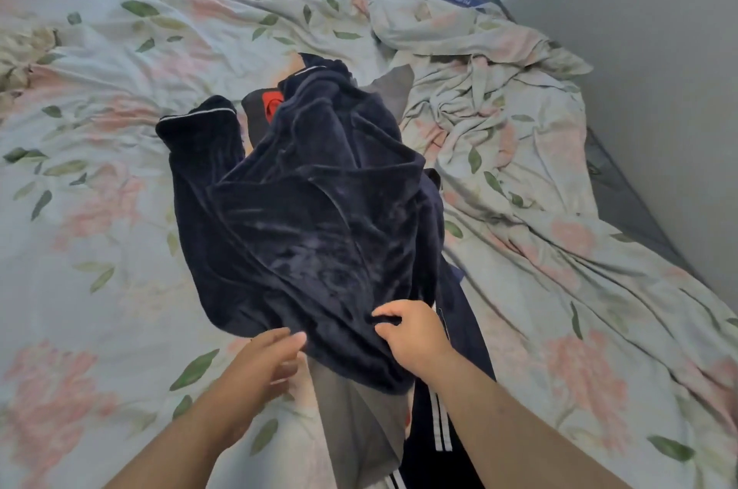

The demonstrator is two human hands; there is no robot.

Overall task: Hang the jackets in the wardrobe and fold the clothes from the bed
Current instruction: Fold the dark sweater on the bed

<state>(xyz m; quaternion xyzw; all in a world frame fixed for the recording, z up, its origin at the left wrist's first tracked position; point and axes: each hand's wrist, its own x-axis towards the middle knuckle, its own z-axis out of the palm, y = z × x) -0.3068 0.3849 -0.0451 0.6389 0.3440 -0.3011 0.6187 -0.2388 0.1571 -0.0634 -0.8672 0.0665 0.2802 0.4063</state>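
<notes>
— Where the floral bedsheet (80, 209) lies flat at the left, what is the left hand (267, 364) doing?
— It reaches with its fingers loosely straight, holding nothing. Its thumb is at the near hem of the navy velvet garment (311, 217), and blur hides whether they touch.
— And that garment?
— It is heaped mid-bed, its white-piped cuffs toward the far side, over a grey garment (351, 416) and something with a red patch (271, 103).
— The right hand (411, 332)?
— It pinches the velvet's near edge between curled fingers and thumb.
— Farther right?
— Under its wrist run navy trousers (423, 444) with white stripes, and a crumpled floral sheet (499, 109) bunches at the far right.
</notes>
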